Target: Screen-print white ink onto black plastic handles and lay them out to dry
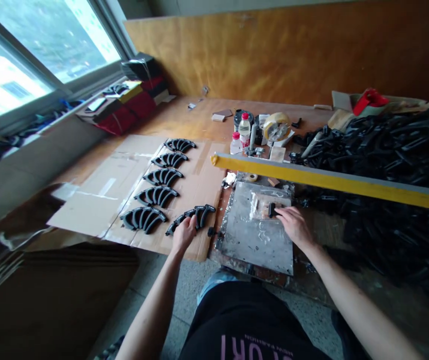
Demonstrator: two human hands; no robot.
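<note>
Black curved part (195,216) gripped by left hand (184,232); right hand (293,225) pinches small black piece (272,209).

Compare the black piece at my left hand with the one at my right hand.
The curved part by the left hand is long and ribbed; the small block at the right hand is short and stubby. The curved part lies on cardboard, the small block on a metal plate. Both are black.
</note>
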